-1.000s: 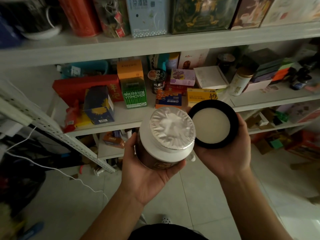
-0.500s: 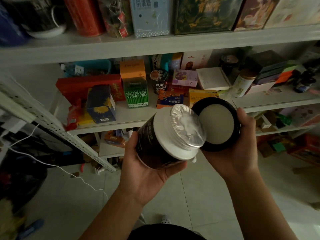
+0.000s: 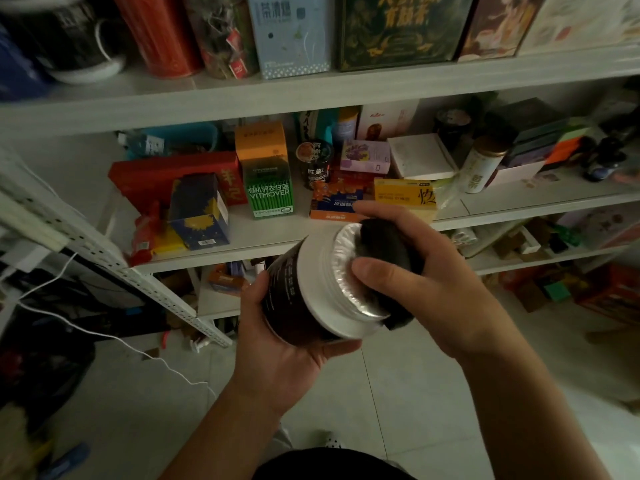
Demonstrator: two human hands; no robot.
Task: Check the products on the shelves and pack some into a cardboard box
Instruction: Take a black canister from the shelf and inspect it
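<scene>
My left hand (image 3: 277, 344) grips a dark jar (image 3: 294, 292) from below; the jar has a white neck and a silver foil seal (image 3: 343, 271), and it tilts to the right. My right hand (image 3: 426, 289) holds the black lid (image 3: 388, 251) against the foil mouth, thumb in front, fingers wrapped over the top. The lid sits over the right side of the seal, with part of the foil still showing. Both hands hover in front of the white middle shelf (image 3: 263, 233). No cardboard box is visible.
The middle shelf carries a green VITMOVER box (image 3: 268, 188), a blue box (image 3: 201, 209), a red box (image 3: 166, 174), a yellow box (image 3: 405, 199) and a white canister (image 3: 483, 164). More boxes line the top shelf (image 3: 311, 95). A white cable (image 3: 114, 337) trails over the tiled floor.
The jar has tilted further to the right in my left hand. My right hand turned the lid over and brought it onto the jar's foil mouth.
</scene>
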